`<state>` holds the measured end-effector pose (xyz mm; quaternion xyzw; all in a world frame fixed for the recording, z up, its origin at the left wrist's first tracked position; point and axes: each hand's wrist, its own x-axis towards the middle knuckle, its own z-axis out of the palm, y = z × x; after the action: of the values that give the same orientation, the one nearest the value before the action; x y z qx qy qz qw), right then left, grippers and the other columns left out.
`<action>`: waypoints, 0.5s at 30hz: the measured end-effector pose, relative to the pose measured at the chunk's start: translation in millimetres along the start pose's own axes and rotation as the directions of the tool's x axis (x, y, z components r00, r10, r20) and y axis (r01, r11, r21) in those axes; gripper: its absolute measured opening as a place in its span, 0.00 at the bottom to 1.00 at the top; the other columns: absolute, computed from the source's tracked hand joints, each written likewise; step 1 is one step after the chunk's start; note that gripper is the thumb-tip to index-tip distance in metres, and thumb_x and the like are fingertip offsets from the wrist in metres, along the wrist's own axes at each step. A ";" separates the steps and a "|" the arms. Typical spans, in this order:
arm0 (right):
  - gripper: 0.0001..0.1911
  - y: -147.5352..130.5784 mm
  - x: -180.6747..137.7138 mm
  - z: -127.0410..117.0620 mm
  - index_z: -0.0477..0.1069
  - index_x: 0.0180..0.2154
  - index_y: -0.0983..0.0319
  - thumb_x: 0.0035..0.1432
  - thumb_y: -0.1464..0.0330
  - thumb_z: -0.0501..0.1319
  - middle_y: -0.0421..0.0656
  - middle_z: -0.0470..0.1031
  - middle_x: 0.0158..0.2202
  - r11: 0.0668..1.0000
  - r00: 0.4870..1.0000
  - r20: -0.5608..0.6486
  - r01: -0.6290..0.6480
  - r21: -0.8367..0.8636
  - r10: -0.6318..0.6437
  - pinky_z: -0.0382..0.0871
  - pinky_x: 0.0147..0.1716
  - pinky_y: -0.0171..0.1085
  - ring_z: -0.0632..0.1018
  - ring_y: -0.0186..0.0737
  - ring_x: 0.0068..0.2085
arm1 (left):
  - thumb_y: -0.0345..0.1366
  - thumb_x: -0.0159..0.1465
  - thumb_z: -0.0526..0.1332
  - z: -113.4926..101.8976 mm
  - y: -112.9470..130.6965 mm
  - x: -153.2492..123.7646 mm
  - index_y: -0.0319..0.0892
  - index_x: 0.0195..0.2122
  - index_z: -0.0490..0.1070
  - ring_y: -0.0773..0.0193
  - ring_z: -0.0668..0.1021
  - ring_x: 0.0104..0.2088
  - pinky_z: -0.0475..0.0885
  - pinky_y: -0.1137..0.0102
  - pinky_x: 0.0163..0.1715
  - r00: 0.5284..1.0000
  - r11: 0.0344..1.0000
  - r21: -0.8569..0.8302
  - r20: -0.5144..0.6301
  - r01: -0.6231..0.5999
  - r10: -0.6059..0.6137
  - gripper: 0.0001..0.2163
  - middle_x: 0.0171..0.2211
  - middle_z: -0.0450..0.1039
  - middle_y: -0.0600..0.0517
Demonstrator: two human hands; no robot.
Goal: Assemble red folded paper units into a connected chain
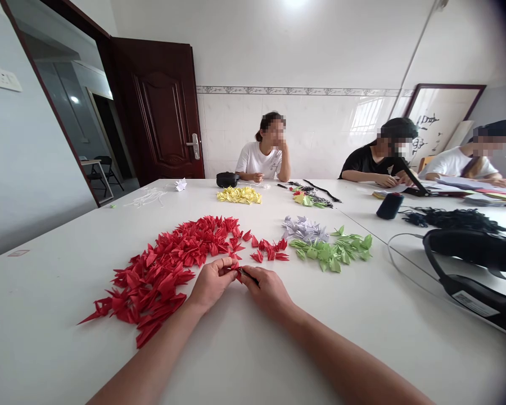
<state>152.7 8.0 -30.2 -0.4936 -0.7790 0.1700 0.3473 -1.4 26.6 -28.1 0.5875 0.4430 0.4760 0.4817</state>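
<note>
My left hand (212,284) pinches a small red folded-paper crane (237,271) between thumb and fingers, just in front of the heap. Closed at the other side of it, my right hand (270,289) grips a slim dark tool (250,277), whose tip meets the red paper; its kind is mostly hidden by the fingers. A large heap of red paper cranes (164,264) spreads to the left and beyond my left hand. Several loose red cranes (270,249) lie just beyond my right hand.
Green folded pieces (331,252), pale lilac ones (304,229) and yellow ones (239,195) lie in piles. At right are a headset (476,275) with a cable, dark cord (459,218) and a dark spool (390,206). Three people sit across the white table (67,298).
</note>
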 end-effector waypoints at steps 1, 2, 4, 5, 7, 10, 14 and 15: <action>0.11 0.1 0.1 0.1 0.69 0.31 0.59 0.59 0.65 0.50 0.39 0.71 0.26 1.000 1.000 -0.001 0.002 -0.001 -0.002 0.56 0.26 0.29 0.68 0.32 0.26 | 0.38 0.49 0.65 0.1 0.6 -0.2 0.38 0.37 0.72 0.61 0.75 0.38 0.68 0.65 0.44 1.000 1.000 0.000 0.003 0.002 -0.002 0.15 0.35 0.75 0.49; 0.11 0.2 0.1 0.2 0.69 0.31 0.59 0.59 0.65 0.50 0.39 0.70 0.26 1.000 1.000 -0.001 0.002 -0.003 -0.002 0.56 0.26 0.29 0.68 0.32 0.26 | 0.38 0.49 0.65 0.1 1.1 -0.3 0.38 0.37 0.72 0.61 0.75 0.38 0.68 0.65 0.43 1.000 1.000 0.002 0.003 0.005 -0.005 0.15 0.35 0.75 0.49; 0.11 0.2 -0.2 0.2 0.68 0.30 0.59 0.59 0.65 0.50 0.39 0.70 0.26 1.000 1.000 0.001 -0.001 -0.007 0.001 0.56 0.26 0.29 0.67 0.32 0.26 | 0.38 0.49 0.64 0.0 1.7 -0.3 0.38 0.38 0.72 0.61 0.75 0.38 0.68 0.65 0.43 1.000 1.000 0.011 0.000 0.007 -0.007 0.15 0.35 0.75 0.49; 0.11 0.1 -0.4 0.1 0.68 0.30 0.59 0.59 0.65 0.50 0.39 0.70 0.25 1.000 1.000 0.001 -0.002 -0.010 0.002 0.55 0.26 0.29 0.67 0.32 0.26 | 0.38 0.50 0.64 -0.2 1.9 -0.3 0.39 0.38 0.72 0.61 0.75 0.38 0.68 0.65 0.44 1.000 1.000 0.015 -0.004 0.006 -0.006 0.15 0.36 0.75 0.49; 0.11 -0.2 -0.9 -0.3 0.68 0.30 0.59 0.60 0.65 0.50 0.39 0.69 0.25 1.000 1.000 -0.002 -0.001 -0.014 0.001 0.55 0.26 0.29 0.67 0.32 0.26 | 0.38 0.50 0.64 -0.5 1.7 -0.4 0.39 0.38 0.72 0.61 0.75 0.38 0.68 0.65 0.44 1.000 1.000 0.020 -0.006 0.005 -0.005 0.15 0.36 0.75 0.49; 0.11 -0.2 -1.1 -0.2 0.68 0.31 0.59 0.59 0.65 0.50 0.39 0.70 0.26 1.000 1.000 -0.004 0.004 -0.016 -0.004 0.55 0.26 0.29 0.67 0.31 0.26 | 0.38 0.50 0.64 -1.2 0.6 -0.5 0.38 0.38 0.72 0.61 0.75 0.37 0.68 0.65 0.44 1.000 1.000 0.009 0.004 0.008 -0.008 0.14 0.35 0.75 0.48; 0.10 0.2 -0.6 0.9 0.69 0.31 0.59 0.59 0.66 0.50 0.39 0.70 0.26 0.999 1.000 -0.004 0.008 -0.039 -0.008 0.55 0.26 0.29 0.68 0.31 0.26 | 0.37 0.51 0.64 -1.6 -1.2 -0.5 0.38 0.38 0.72 0.62 0.76 0.37 0.69 0.65 0.43 1.000 1.000 -0.007 0.013 0.012 -0.012 0.14 0.34 0.75 0.49; 0.10 0.2 -0.6 1.1 0.69 0.31 0.59 0.59 0.66 0.51 0.39 0.70 0.26 0.999 1.000 -0.006 0.009 -0.049 -0.009 0.55 0.26 0.29 0.68 0.31 0.26 | 0.37 0.51 0.64 -1.5 -1.3 -0.5 0.39 0.38 0.72 0.62 0.76 0.36 0.69 0.65 0.43 1.000 1.000 -0.009 0.012 0.011 -0.011 0.14 0.34 0.75 0.49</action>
<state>152.2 7.6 -31.3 -0.4988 -0.7841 0.1478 0.3384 -3.0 26.5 -29.3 0.5859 0.4411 0.4718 0.4894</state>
